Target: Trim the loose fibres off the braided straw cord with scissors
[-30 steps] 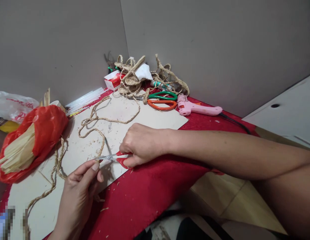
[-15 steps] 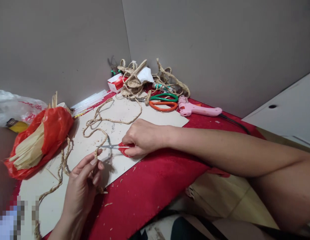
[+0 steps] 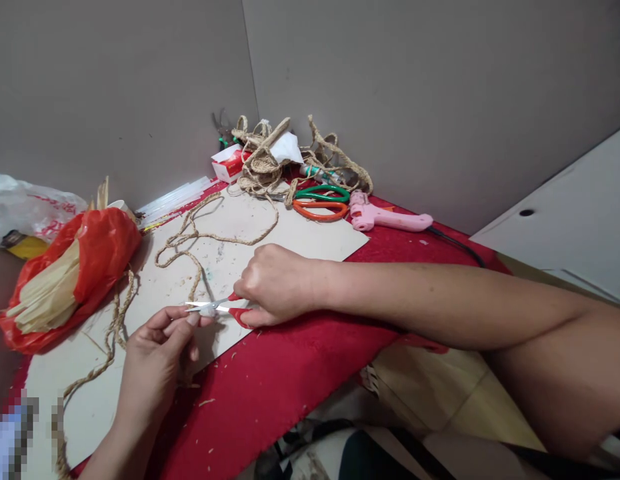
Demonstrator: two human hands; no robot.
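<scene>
Braided straw rope (image 3: 233, 239) lies in loops on the white board (image 3: 90, 413) over the red cloth (image 3: 270, 380) of the table, w/ its near bit going down to the left grip (image 3: 153, 353), where thumb & finger seem to pinch it; right grip (image 3: 273, 287) is closed round the red loops of the small scissors (image 3: 215, 307), blades a bit apart, tips right by the left fingers. Can't tell if blades touch the rope. Rope looks v. light & bendy, prob. rough, so it shouldn't slip much, but a loose end may fray: best pinch it near the blades, fingertips off the edges. Scissors look light & stiff; hold by the loops only, b/c the metal's prob. slick & sharp
</scene>
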